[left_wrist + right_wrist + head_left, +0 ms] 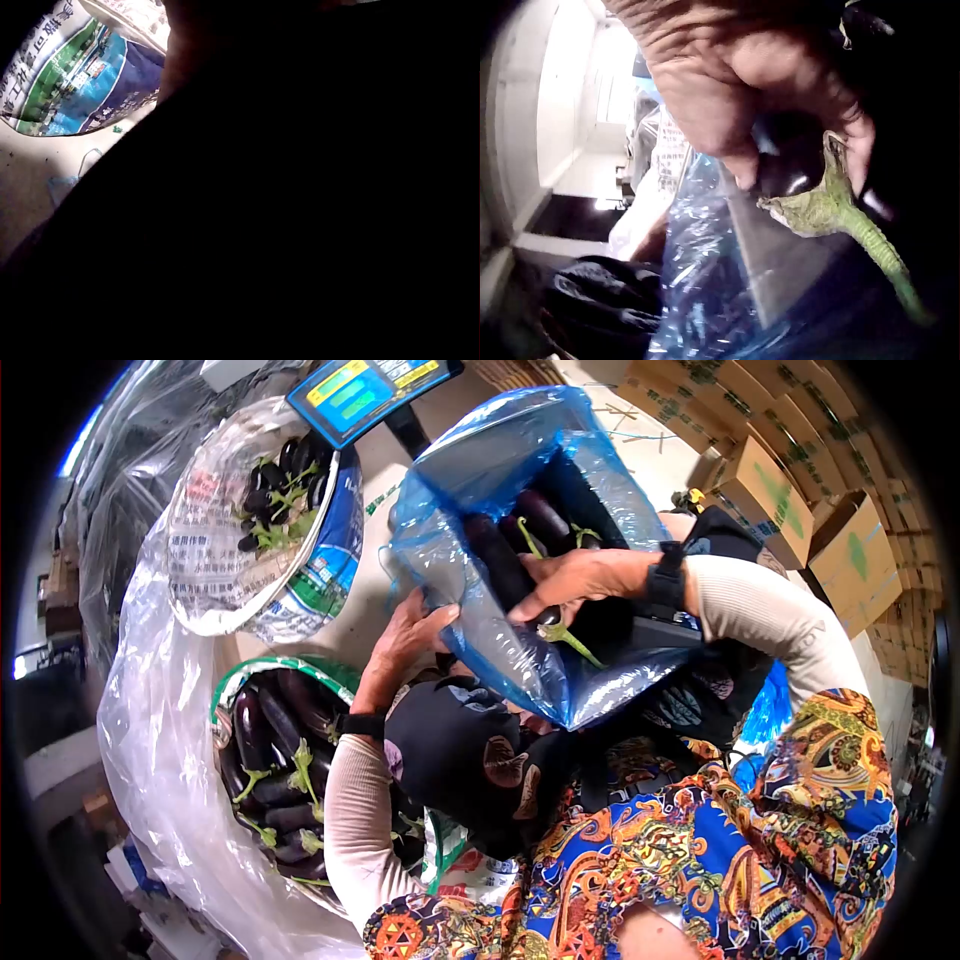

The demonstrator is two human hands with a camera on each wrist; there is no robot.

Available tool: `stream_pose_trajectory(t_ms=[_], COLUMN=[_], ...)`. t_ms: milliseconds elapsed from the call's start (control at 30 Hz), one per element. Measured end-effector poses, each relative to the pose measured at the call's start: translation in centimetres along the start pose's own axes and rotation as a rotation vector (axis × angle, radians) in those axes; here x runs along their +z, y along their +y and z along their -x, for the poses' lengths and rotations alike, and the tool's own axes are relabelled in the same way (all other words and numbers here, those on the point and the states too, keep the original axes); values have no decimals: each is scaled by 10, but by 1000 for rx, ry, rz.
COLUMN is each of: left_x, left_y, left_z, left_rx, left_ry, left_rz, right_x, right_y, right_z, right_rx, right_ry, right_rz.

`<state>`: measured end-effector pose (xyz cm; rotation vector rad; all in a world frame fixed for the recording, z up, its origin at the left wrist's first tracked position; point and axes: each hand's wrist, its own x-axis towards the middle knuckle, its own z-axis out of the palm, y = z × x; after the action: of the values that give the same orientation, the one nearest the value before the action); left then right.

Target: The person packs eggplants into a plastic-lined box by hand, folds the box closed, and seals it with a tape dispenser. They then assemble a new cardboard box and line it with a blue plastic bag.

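On the floor at far left, a round sack (pixel 235 585) with a printed lining holds dark eggplants (pixel 262 490). Just below it in the head view stands a green-rimmed basket (pixel 235 680), heaped with more of them, stems showing. A blue-screened display (pixel 352 395) sits near the sack, toward the top. Next comes the person's left hand (pixel 405 640), thumb and fingers closed on the edge of a blue plastic liner (pixel 455 585). Inside the lined box, the right hand (pixel 590 577) holds a glossy eggplant (pixel 784 169) near its stem end, the green stem (pixel 866 232) sticking out past the fingers, with other eggplants beside it. Cardboard boxes (pixel 762 500) stand at right.
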<state>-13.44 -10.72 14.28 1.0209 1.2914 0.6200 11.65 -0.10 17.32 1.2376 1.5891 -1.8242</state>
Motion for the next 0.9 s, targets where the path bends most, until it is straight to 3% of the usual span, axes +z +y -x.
stream_pose_trajectory(t_ms=[100,167,200,300,367,467,600,700,733,800,900], left_x=[0,5,7,6,7,11,10,14,14,12,9], left_y=[-8,-18,-19,-32,-40,-41,-43,-66,-74,-75,-66], left_z=[3,3,2,-4,-8,-7,-5,-23,-28,-32,-24], left_rx=[148,123,112,61,66,53,56,192,196,208,34], left_ry=[27,19,19,-1,-1,17,1,15,6,-2,-90], left_rz=[29,205,221,224,237,333,395,418,410,389,444], right_x=[-7,-16,-8,6,4,8,9,7,9,19,27], right_y=[-3,2,-21,-14,-24,-4,-22,9,12,2,-2], right_z=[10,-2,21,22,36,17,37,13,6,10,11], right_rx=[-51,-19,44,-8,41,25,60,-71,-99,-50,28], right_ry=[-90,-135,-79,-25,-121,5,-51,58,154,159,202], right_rz=[-44,-89,-118,-15,33,144,-10,168,546,594,631])
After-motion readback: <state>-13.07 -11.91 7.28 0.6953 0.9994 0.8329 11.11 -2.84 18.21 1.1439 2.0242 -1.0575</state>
